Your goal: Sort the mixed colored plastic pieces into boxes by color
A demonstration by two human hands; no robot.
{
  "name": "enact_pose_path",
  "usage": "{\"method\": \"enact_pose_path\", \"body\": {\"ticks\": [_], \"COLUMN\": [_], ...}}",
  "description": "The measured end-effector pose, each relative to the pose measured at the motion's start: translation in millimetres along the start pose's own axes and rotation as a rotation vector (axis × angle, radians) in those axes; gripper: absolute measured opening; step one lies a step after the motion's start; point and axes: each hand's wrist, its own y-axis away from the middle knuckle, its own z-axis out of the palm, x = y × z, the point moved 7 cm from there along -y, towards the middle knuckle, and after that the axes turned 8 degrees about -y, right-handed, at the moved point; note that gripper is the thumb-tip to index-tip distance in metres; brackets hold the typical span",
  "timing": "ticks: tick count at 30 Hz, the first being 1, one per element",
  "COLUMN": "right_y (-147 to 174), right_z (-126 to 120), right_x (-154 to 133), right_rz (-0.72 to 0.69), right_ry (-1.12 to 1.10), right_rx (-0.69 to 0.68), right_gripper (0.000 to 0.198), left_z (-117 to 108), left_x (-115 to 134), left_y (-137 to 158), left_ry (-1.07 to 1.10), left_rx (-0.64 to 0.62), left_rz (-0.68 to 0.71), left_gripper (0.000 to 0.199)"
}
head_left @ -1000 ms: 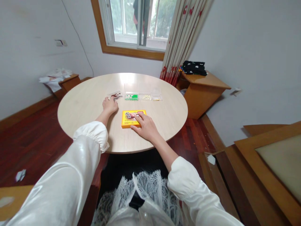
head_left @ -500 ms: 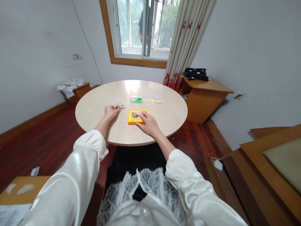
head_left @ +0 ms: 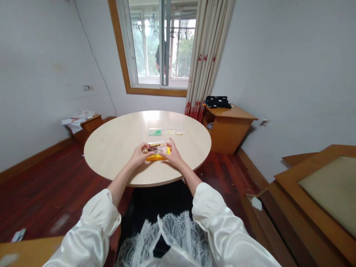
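Note:
A small clear plastic case (head_left: 158, 147) with dark pieces inside is held over the yellow box (head_left: 156, 159), which lies on the round table. My left hand (head_left: 139, 154) grips the left end of the case, thumb in front and fingers behind. At its right end, my right hand (head_left: 174, 153) has the thumb on the front, with one finger raised at the far side. Both hands and the case cover most of the yellow box. Just beyond, clear trays with green pieces (head_left: 155, 132) and pale pieces (head_left: 168, 132) lie on the table.
The pale round table (head_left: 111, 148) has its near edge close to my lap. A wooden cabinet (head_left: 230, 126) with folded black cloth (head_left: 218, 102) stands at the right. Papers (head_left: 79, 116) lie on low furniture at the left. A wooden chair (head_left: 319, 193) is at the far right.
My left hand has brought the clear case rightward from the tabletop to over the yellow box. My right hand has moved from the box's top to the case's right end. The view has shifted.

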Motion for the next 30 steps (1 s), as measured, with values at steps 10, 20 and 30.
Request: {"method": "enact_pose_path", "body": {"ticks": [10, 20, 30], "right_y": [-3.0, -1.4, 1.3], "right_z": [1.3, -0.6, -3.3], "right_x": [3.5, -2.3, -12.7], "right_rz": [-0.01, 0.002, -0.017], "right_ry": [-0.238, -0.227, -0.172], "right_rx": [-0.079, -0.058, -0.039], "right_gripper": [0.117, 0.097, 0.093], "left_z": [14.3, 10.2, 11.1], "left_x": [-6.2, -13.7, -5.1], "left_y": [11.5, 6.6, 8.0], "left_ry": [0.132, 0.054, 0.066], "left_rx": [-0.061, -0.024, -0.025], "left_rz": [-0.068, -0.049, -0.046], "left_gripper": [0.107, 0.083, 0.073]}}
